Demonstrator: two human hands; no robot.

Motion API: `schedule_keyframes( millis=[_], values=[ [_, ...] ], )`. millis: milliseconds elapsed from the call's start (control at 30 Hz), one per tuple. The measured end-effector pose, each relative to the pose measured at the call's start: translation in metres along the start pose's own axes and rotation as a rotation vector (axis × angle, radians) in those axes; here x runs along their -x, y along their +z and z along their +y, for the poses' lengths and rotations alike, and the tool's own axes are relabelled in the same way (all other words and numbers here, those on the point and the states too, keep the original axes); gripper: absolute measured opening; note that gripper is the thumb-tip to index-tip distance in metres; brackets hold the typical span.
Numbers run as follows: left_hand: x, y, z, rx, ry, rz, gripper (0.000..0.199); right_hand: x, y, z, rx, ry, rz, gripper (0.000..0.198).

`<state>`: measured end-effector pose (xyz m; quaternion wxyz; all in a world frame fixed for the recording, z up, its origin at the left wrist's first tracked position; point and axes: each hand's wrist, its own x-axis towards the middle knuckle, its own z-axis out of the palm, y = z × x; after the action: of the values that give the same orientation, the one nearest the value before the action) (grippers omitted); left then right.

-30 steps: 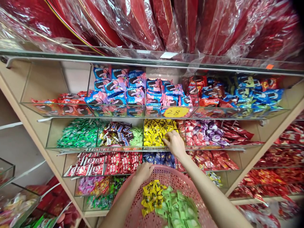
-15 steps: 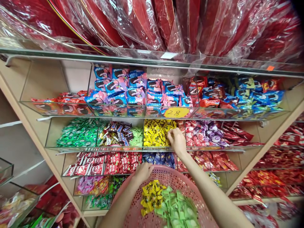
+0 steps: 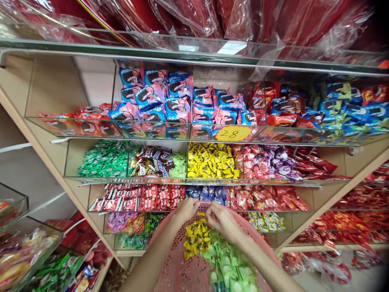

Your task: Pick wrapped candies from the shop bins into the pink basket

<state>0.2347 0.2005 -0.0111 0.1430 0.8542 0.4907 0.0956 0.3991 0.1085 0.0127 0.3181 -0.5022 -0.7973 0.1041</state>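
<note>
My left hand (image 3: 187, 210) is closed on the far rim of a pink perforated plastic basket (image 3: 165, 247). Curled fingers on my right hand (image 3: 221, 219) hang over the basket, just inside its far rim; whatever they hold, if anything, is hidden. Yellow-wrapped candies (image 3: 197, 239) lie in a small pile below and left of this hand. Beside them, light green packets (image 3: 232, 259) cover the basket's right part. Beyond the basket, more yellow candies (image 3: 212, 162) fill a clear-walled shelf compartment.
Several glass-fronted shelves hold sweets: green packets (image 3: 105, 158), Snickers bars (image 3: 158, 158), purple-wrapped candies (image 3: 279, 162) and blue-pink cookie packs (image 3: 148, 97). A yellow "28" tag (image 3: 231, 133) hangs above. Red plastic-wrapped items (image 3: 194, 16) crowd the top ledge. Bins (image 3: 27, 251) stand lower left.
My right hand has come down and back from the yellow candy compartment to over the basket. My left hand stays on the rim. The view has shifted slightly.
</note>
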Motion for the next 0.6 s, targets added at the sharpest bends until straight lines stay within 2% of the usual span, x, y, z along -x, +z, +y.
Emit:
schedule_keyframes(
  millis=[167, 300, 467, 600],
  values=[
    [-0.001, 0.003, -0.002, 0.017, 0.002, 0.019, 0.041, 0.016, 0.026, 0.021, 0.101, 0.047, -0.109, 0.016],
    [0.001, 0.001, -0.003, 0.027, 0.006, 0.018, 0.04, 0.016, 0.026, 0.021, 0.096, 0.081, -0.096, 0.014],
    [0.002, -0.001, -0.002, 0.04, -0.005, 0.018, 0.038, -0.005, -0.01, -0.001, 0.031, 0.045, 0.044, 0.017],
    [0.001, 0.001, -0.002, 0.027, 0.003, 0.023, 0.038, -0.044, -0.051, -0.02, 0.032, -0.046, 0.218, 0.025]
  ],
)
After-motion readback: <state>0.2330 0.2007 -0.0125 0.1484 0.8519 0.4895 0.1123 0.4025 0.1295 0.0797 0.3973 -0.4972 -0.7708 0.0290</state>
